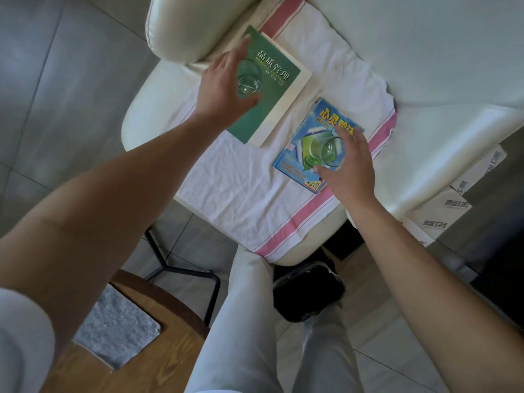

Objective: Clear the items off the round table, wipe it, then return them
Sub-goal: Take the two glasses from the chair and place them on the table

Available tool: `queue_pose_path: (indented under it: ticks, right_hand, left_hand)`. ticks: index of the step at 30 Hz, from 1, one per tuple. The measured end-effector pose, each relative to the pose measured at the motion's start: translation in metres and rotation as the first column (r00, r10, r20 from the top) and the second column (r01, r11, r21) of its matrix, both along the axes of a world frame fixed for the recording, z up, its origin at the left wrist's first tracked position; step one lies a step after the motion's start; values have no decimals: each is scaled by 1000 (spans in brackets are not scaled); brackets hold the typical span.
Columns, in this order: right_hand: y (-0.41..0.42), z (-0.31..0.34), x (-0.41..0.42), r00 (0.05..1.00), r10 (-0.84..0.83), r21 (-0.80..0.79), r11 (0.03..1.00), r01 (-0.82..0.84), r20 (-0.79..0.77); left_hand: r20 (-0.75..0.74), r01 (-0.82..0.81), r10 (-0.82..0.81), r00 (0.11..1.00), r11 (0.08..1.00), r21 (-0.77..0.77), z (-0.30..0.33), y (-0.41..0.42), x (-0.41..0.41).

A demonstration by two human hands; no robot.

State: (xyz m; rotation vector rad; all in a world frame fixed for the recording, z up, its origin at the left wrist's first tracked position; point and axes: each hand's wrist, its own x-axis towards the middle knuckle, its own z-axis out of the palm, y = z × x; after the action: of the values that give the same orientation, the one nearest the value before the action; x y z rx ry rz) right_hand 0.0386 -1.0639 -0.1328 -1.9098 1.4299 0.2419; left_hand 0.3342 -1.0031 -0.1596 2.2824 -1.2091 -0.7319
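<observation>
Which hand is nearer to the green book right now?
Left. The left hand is over the green book, around a clear glass standing on it. The right hand is off to the side, on a second glass atop the blue book.

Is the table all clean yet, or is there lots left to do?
Partly unclear. Two books, the green book and blue book, lie on a towel on the chair. The left hand and right hand each hold a glass over them. On the table, only a grey cloth shows. Whether wiping happened can't be told.
</observation>
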Motion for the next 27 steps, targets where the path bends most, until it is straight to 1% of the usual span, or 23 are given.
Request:
queue_pose_path:
  ticks: [3,5,13,17,20,23,27]
  right_hand:
    - [-2,-2,-2,999,-6,5,1000,6,42]
    - [-5,-1,-1,998,-20,45,999,18,56]
    - [-22,1,2,1000,4,179,984,-7,17]
    - [-28,3,2,1000,27,198,980,-29,12]
    - [-29,10,-1,1000,-21,201,979,17,16]
    - [-26,21,-7,994,-104,216,972,91,46]
    - [-21,48,-17,960,-236,223,954,199,153]
  left_hand:
    - [-39,-10,11,999,1000,20,-2,1,1]
    - [-74,-26,29,997,999,45,-3,1,0]
    - [-105,-68,71,992,997,36,4,5,-4]
    - [-137,-102,106,985,994,40,17,9,-7]
    - [-164,-93,94,982,996,10,34,11,-8]
    - [-193,-81,69,979,995,-56,54,15,-13]
    - [-235,-93,51,971,981,-171,81,23,-26]
